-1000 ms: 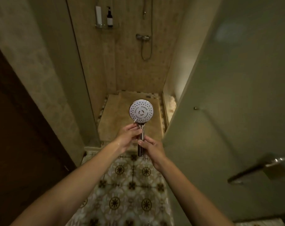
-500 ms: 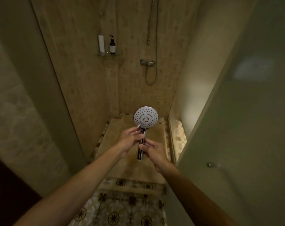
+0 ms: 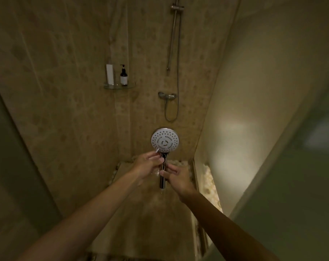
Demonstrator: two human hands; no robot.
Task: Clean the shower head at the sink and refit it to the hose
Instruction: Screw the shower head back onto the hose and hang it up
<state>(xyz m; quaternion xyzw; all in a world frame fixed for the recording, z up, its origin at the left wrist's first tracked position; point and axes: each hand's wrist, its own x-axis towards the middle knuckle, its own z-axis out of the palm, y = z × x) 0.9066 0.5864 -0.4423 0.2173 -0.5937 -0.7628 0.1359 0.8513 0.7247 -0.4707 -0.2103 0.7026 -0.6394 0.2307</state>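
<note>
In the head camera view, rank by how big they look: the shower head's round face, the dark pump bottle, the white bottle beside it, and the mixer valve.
1. Shower head, though nearness to the camera inflates it.
2. White bottle.
3. Dark pump bottle and mixer valve: too alike to rank.

Both bare forearms reach forward and converge in front of the body. The left hand [image 3: 149, 163] sits slightly higher, its fingers curled inward and its thumb and fingertips pinched together. The right hand [image 3: 177, 177] is just below and beside it, palm turned left, its fingers loosely wrapped in a grip.
</note>
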